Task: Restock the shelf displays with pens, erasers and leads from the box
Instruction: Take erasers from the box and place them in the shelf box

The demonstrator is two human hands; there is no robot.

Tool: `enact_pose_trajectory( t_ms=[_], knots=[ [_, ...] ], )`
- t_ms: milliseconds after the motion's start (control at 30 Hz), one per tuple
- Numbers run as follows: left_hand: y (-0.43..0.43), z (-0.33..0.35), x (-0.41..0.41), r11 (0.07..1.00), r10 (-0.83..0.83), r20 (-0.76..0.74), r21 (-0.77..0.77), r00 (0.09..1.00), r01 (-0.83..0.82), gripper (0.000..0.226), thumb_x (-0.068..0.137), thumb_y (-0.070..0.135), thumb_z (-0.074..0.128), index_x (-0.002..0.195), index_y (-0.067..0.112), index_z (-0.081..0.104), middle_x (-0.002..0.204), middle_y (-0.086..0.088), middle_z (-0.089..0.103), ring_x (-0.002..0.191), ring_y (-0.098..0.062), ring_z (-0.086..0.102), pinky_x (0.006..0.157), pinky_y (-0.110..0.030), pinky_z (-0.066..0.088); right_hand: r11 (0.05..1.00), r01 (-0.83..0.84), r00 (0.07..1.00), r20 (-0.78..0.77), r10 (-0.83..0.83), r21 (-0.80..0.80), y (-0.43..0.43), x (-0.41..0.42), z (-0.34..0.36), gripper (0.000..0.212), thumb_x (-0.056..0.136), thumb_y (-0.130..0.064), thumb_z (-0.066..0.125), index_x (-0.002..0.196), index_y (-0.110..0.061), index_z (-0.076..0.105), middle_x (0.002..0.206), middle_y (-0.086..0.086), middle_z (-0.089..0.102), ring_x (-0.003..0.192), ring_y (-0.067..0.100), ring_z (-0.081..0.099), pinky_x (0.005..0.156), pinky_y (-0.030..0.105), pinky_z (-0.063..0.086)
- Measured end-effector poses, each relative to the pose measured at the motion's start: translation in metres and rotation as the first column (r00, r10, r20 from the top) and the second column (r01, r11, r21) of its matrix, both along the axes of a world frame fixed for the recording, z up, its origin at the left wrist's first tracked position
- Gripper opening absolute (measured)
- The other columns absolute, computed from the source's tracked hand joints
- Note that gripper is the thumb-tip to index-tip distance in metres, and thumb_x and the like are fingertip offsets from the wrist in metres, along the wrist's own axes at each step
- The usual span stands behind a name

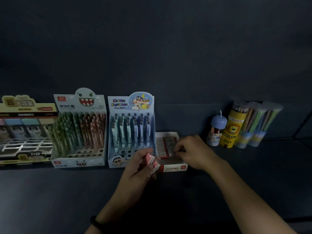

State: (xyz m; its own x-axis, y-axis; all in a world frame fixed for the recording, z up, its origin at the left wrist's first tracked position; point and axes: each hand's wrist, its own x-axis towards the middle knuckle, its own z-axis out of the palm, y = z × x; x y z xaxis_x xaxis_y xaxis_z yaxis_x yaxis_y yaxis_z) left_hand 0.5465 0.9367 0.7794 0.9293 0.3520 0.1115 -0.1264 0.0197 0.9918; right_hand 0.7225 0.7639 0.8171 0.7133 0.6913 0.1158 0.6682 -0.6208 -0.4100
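My left hand grips two or three small red-and-white erasers in front of the Crayon Shin-chan pen display. Just right of it sits a low white eraser box with rows of wrapped erasers inside. My right hand reaches over that box, fingertips curled down at the front row of erasers; whether it pinches one is hidden in the dim light.
Left of the pen display stand a monster-face pencil display and a wide lead or refill display. At the right rear stand a small blue-capped jar, a yellow lion tube and clear tubes of pencils. A dark shelf surface runs along the front.
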Motion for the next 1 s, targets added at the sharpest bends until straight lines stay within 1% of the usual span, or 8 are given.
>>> enact_pose_trajectory(
  t_ms=[100,300,433,567,667,800,900,1000],
  knots=[
    [0.001,0.003,-0.004,0.992,-0.020,-0.022,0.121,1.000,0.023,0.036,0.104,0.007,0.063,0.135,0.024,0.058,0.122,0.002,0.077,0.109,-0.012,0.073,0.083,-0.028,0.058,1.000,0.019,1.000,-0.002,-0.019,-0.013,0.001,0.001,-0.002,0.012,0.095,-0.023,0.077,0.106,-0.027,0.081,0.114,-0.015,0.074,0.100,0.001,0.067,0.091,0.025,0.057],
    [0.000,0.006,-0.006,0.987,0.037,-0.027,0.155,0.999,-0.032,0.022,0.100,0.011,0.070,0.120,0.016,0.065,0.109,0.002,0.078,0.094,-0.016,0.075,0.076,-0.026,0.058,0.995,0.043,0.998,0.057,-0.038,-0.092,0.005,0.001,-0.003,0.015,0.092,-0.023,0.075,0.103,-0.031,0.080,0.117,-0.015,0.069,0.101,0.008,0.067,0.088,0.037,0.061],
    [0.001,0.008,-0.004,0.978,0.049,0.011,0.204,0.999,-0.050,0.024,0.102,0.009,0.065,0.122,0.021,0.072,0.110,0.006,0.078,0.094,-0.013,0.074,0.074,-0.023,0.058,0.988,0.000,0.996,0.093,0.015,-0.153,0.003,-0.002,0.001,0.012,0.095,-0.033,0.072,0.104,-0.035,0.080,0.119,-0.016,0.068,0.100,0.009,0.066,0.086,0.038,0.059],
    [0.005,0.002,-0.001,0.967,0.049,0.027,0.249,0.998,-0.054,0.032,0.106,0.014,0.060,0.131,0.031,0.071,0.094,0.002,0.075,0.073,-0.011,0.063,0.068,-0.022,0.051,0.982,-0.042,0.997,0.059,0.054,-0.186,-0.002,-0.004,0.013,0.015,0.099,-0.038,0.066,0.106,-0.035,0.079,0.113,-0.015,0.072,0.097,0.007,0.066,0.086,0.038,0.060],
    [0.008,-0.004,-0.001,0.940,0.059,0.006,0.335,0.998,-0.058,0.040,0.111,0.016,0.052,0.140,0.040,0.062,0.083,0.005,0.068,0.070,-0.006,0.059,0.065,-0.016,0.047,1.000,-0.028,0.995,0.096,0.027,0.009,-0.003,-0.019,0.017,0.017,0.101,-0.040,0.064,0.108,-0.034,0.079,0.103,-0.017,0.072,0.093,0.002,0.066,0.081,0.032,0.058],
    [0.007,-0.004,-0.003,0.954,0.042,0.007,0.298,0.999,-0.042,0.043,0.111,0.014,0.051,0.145,0.040,0.058,0.103,0.005,0.072,0.082,-0.009,0.065,0.071,-0.020,0.051,0.914,-0.082,0.996,0.002,0.088,0.396,0.001,-0.050,0.015,0.020,0.098,-0.038,0.072,0.115,-0.031,0.080,0.106,-0.018,0.075,0.098,0.000,0.068,0.083,0.018,0.053],
    [0.005,-0.002,-0.003,0.969,0.012,0.033,0.245,0.999,-0.020,0.037,0.110,0.007,0.052,0.141,0.026,0.057,0.122,0.003,0.074,0.098,-0.015,0.069,0.079,-0.028,0.055,0.890,-0.123,0.983,-0.068,0.169,0.439,0.007,-0.057,0.009,0.027,0.090,-0.037,0.084,0.114,-0.028,0.081,0.103,-0.017,0.076,0.097,0.001,0.070,0.083,0.015,0.052],
    [0.005,-0.003,-0.004,0.979,-0.013,0.031,0.202,0.999,0.006,0.029,0.108,0.003,0.053,0.133,0.017,0.057,0.125,-0.001,0.074,0.107,-0.022,0.070,0.082,-0.032,0.056,0.881,-0.122,0.978,-0.094,0.185,0.457,0.009,-0.059,0.005,0.032,0.083,-0.033,0.090,0.114,-0.027,0.081,0.104,-0.018,0.076,0.099,0.001,0.071,0.088,0.018,0.055]
  ],
)
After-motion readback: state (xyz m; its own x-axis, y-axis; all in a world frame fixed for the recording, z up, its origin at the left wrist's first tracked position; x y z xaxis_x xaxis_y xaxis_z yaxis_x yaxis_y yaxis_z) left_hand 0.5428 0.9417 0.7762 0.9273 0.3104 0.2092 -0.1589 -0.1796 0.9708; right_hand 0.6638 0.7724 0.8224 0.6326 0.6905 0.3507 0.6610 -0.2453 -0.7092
